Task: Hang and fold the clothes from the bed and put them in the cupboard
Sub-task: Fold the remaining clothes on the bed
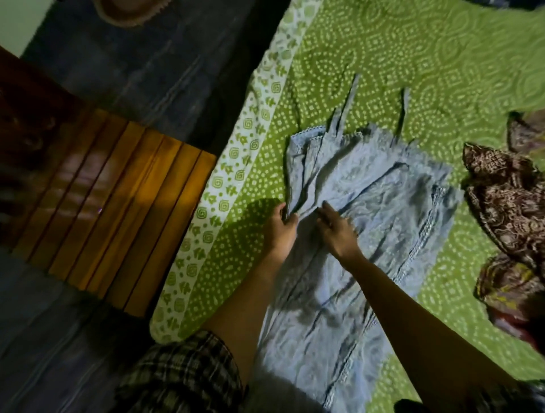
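Observation:
A light blue garment (380, 206) with lace trim and thin straps lies spread on the green patterned bed sheet (413, 67). My left hand (280, 228) pinches a bunched fold at the garment's left edge. Just to its right, my right hand (336, 230) lies on the cloth with fingers extended, pressing the fabric. Both forearms reach in from the bottom of the view and cover part of the garment's lower half.
A brown patterned cloth (507, 206) lies crumpled on the bed's right side. A dark item (498, 3) shows at the top right edge. Left of the bed are an orange-brown ribbed wooden panel (118, 212) and dark floor (141, 67).

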A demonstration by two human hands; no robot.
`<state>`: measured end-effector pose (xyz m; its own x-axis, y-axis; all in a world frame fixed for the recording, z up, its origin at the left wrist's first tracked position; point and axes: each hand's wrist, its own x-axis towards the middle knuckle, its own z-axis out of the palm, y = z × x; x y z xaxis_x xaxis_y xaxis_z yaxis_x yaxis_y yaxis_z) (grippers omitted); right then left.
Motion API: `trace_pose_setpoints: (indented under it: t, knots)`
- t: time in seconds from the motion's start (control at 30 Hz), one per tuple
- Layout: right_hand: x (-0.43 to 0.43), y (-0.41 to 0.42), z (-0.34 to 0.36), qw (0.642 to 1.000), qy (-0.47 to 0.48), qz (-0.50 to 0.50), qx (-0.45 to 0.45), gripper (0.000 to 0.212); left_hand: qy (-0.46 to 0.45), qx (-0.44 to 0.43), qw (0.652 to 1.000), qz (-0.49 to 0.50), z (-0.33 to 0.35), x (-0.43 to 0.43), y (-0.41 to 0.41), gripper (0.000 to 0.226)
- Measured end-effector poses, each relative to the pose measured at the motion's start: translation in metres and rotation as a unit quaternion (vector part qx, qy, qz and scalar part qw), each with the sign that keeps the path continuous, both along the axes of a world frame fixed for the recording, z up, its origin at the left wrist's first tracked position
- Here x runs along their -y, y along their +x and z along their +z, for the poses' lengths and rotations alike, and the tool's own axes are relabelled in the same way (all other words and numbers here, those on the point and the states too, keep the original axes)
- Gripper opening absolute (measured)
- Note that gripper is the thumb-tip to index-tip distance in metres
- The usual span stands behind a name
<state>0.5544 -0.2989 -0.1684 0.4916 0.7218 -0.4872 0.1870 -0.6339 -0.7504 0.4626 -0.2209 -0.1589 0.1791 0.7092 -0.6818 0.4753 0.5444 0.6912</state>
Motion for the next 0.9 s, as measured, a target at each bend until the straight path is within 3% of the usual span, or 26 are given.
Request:
trace_pose_setpoints:
  t: [0.17,0.23,0.33,0.47,0.63,0.7,0.77,0.83,0.9]
  knots:
    - [0.002,0.005,-0.006,1.0,-0.011,0.011,0.019,0.04,0.023,-0.039,0.999,-0.017,-0.012,-0.011,0.02,0.053]
    - [0.001,0.006,-0.007,1.0,-0.004,0.004,0.015,0.038,0.017,-0.016,1.0,0.007,-0.012,-0.016,0.029,0.054]
    - [0.0,0.009,-0.008,0.999,-0.007,-0.039,-0.023,0.038,-0.018,0.006,0.999,0.04,-0.008,-0.024,0.041,0.055]
    - [-0.001,0.015,-0.006,0.992,0.016,-0.089,-0.087,0.034,0.007,-0.002,1.0,0.027,-0.011,-0.036,0.052,0.039]
    - [0.0,0.023,-0.003,0.977,0.058,-0.159,-0.132,0.03,-0.003,0.029,0.997,0.066,-0.002,-0.05,0.074,0.043]
    - [0.0,0.026,-0.002,0.962,0.077,-0.194,-0.178,0.03,0.069,0.034,0.993,0.087,0.005,-0.05,0.081,0.039]
    - [-0.001,0.03,0.001,0.935,0.101,-0.244,-0.235,0.029,0.234,-0.05,0.971,0.002,0.011,-0.039,0.081,0.03]
    - [-0.001,0.034,0.005,0.895,0.127,-0.329,-0.272,0.027,0.39,-0.065,0.91,-0.128,0.017,-0.021,0.08,0.027]
    - [0.002,0.04,0.005,0.868,0.161,-0.424,-0.202,0.026,0.48,-0.005,0.83,-0.283,0.005,-0.004,0.083,0.028]
